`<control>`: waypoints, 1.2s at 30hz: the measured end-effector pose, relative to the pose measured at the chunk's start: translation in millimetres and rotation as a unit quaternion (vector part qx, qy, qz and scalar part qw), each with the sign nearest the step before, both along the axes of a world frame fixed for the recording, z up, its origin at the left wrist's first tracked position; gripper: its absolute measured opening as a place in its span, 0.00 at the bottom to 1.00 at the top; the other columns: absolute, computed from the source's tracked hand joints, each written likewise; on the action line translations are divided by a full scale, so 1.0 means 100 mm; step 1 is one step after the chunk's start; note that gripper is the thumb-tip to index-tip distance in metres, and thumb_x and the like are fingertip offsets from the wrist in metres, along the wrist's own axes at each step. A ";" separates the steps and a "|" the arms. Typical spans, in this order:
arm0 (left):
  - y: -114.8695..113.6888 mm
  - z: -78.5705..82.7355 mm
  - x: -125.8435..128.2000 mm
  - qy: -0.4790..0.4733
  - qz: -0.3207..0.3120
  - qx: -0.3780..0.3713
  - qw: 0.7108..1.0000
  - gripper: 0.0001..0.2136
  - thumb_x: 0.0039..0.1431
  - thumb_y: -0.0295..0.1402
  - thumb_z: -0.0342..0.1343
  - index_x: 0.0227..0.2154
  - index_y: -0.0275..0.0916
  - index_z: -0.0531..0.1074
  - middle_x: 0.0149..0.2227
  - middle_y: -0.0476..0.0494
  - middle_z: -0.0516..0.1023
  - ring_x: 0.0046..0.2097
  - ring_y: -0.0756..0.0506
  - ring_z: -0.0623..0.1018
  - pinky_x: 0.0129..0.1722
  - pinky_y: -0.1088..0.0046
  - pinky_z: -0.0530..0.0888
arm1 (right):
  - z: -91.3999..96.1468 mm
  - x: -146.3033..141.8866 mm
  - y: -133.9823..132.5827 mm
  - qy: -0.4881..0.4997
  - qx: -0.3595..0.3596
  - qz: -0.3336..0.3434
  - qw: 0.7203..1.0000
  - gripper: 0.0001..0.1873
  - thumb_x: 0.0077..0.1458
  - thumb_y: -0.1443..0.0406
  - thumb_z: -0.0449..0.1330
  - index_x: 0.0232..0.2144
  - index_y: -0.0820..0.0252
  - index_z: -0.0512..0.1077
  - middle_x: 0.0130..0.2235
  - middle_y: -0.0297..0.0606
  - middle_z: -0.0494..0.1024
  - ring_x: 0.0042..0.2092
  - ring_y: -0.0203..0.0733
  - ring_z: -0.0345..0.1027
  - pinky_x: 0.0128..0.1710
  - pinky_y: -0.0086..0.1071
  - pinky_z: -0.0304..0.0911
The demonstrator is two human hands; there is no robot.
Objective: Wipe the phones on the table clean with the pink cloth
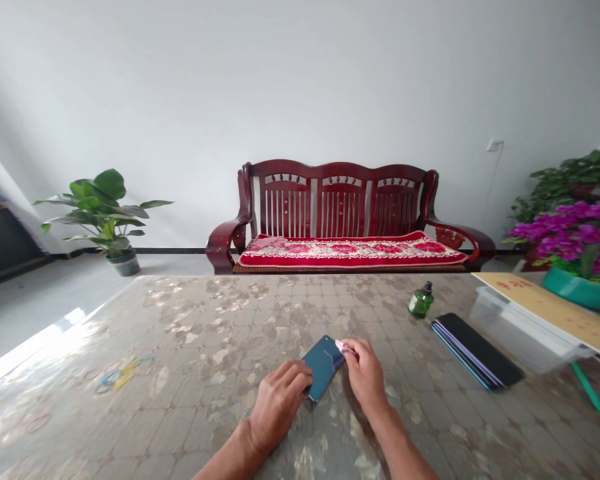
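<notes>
A dark blue smartphone [322,368] lies tilted on the table in front of me, its glossy back up. My left hand [283,398] grips its left edge, the fingers curled against the side. At the phone's upper right corner, my right hand [364,373] pinches a small whitish-pink piece of cloth or tissue [341,347]; its exact kind is hard to make out. The pale piece touches or sits just over the phone's corner. Both thumbs are partly hidden.
To the right stand a green dropper-like bottle [421,301] and a stack of phones [475,353]. Beyond are a clear plastic box [515,330] under a tan board [555,310], a green pen [589,388] and a flower pot [580,288]. Coloured rubber bands [123,375] lie left.
</notes>
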State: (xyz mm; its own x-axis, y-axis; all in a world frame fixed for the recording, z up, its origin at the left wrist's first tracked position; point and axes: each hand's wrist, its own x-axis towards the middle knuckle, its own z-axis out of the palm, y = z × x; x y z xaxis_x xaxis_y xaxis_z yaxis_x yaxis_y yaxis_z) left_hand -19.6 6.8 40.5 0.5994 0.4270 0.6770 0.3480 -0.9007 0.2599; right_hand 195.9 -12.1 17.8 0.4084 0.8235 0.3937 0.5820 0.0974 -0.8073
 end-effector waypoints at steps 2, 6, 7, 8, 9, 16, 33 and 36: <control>-0.03 -0.01 0.00 0.026 -0.016 -0.010 0.999 0.09 0.67 0.26 0.44 0.37 0.40 0.70 0.39 0.44 0.79 0.46 0.45 0.77 0.46 0.70 0.75 | 0.02 -0.01 -0.01 -0.007 -0.006 0.002 1.000 0.12 0.57 0.61 0.52 0.33 0.56 0.76 0.37 0.39 0.76 0.40 0.42 0.71 0.41 0.32 0.64; -0.09 -0.03 -0.01 0.095 -0.063 -0.035 0.993 0.10 0.70 0.29 0.43 0.43 0.39 0.70 0.46 0.42 0.78 0.51 0.44 0.75 0.51 0.69 0.74 | 0.04 -0.02 0.00 -0.022 -0.017 0.014 0.999 0.13 0.57 0.62 0.51 0.32 0.56 0.75 0.36 0.38 0.76 0.39 0.41 0.71 0.40 0.30 0.64; -0.11 -0.02 -0.01 0.110 -0.074 -0.040 0.990 0.10 0.70 0.29 0.43 0.45 0.39 0.69 0.47 0.42 0.77 0.51 0.43 0.75 0.51 0.69 0.74 | 0.04 -0.02 0.00 -0.025 -0.018 0.014 0.999 0.13 0.57 0.63 0.51 0.32 0.56 0.75 0.36 0.38 0.76 0.39 0.41 0.71 0.40 0.30 0.64; -0.12 -0.02 -0.01 0.125 -0.083 -0.043 0.988 0.10 0.70 0.29 0.43 0.46 0.39 0.69 0.48 0.42 0.77 0.52 0.43 0.75 0.51 0.69 0.74 | 0.03 -0.01 0.00 -0.027 -0.018 0.015 0.999 0.13 0.57 0.63 0.51 0.32 0.56 0.75 0.36 0.38 0.76 0.39 0.41 0.71 0.40 0.30 0.64; -0.13 0.00 0.00 0.139 -0.092 -0.045 0.985 0.10 0.70 0.29 0.44 0.47 0.38 0.69 0.48 0.42 0.77 0.52 0.43 0.75 0.52 0.69 0.74 | 0.03 -0.01 0.01 -0.031 -0.020 0.015 0.999 0.13 0.57 0.63 0.51 0.32 0.55 0.75 0.36 0.38 0.76 0.39 0.41 0.71 0.40 0.30 0.64; -0.22 0.10 0.05 0.191 -0.128 -0.023 0.973 0.11 0.69 0.28 0.46 0.50 0.38 0.68 0.49 0.41 0.77 0.55 0.43 0.74 0.54 0.70 0.72 | 0.04 -0.03 0.00 -0.070 -0.041 0.020 0.997 0.13 0.56 0.66 0.50 0.34 0.55 0.75 0.36 0.37 0.75 0.40 0.40 0.72 0.41 0.29 0.64; -0.18 0.02 0.12 0.142 -0.137 -0.015 0.980 0.08 0.70 0.30 0.46 0.41 0.40 0.70 0.42 0.44 0.77 0.47 0.47 0.76 0.49 0.72 0.73 | 0.37 -0.12 -0.21 -0.251 -0.172 0.074 0.950 0.14 0.58 0.73 0.49 0.35 0.53 0.73 0.39 0.36 0.75 0.41 0.37 0.70 0.40 0.26 0.59; -0.16 0.00 0.13 0.150 -0.102 -0.037 0.983 0.06 0.68 0.32 0.49 0.42 0.41 0.70 0.45 0.44 0.77 0.51 0.45 0.74 0.53 0.68 0.71 | 0.41 -0.10 -0.30 -0.297 -0.192 0.090 0.931 0.15 0.58 0.74 0.49 0.34 0.53 0.72 0.37 0.35 0.75 0.40 0.38 0.70 0.37 0.27 0.57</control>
State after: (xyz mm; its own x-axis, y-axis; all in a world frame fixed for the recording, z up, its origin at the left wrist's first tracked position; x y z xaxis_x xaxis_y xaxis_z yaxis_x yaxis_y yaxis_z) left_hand -7.1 -8.9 40.2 0.8461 0.3180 0.4278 0.2330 -0.9424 0.2398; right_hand 186.1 -42.0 59.3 0.0536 0.9843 0.1679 0.9389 0.0076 -0.3441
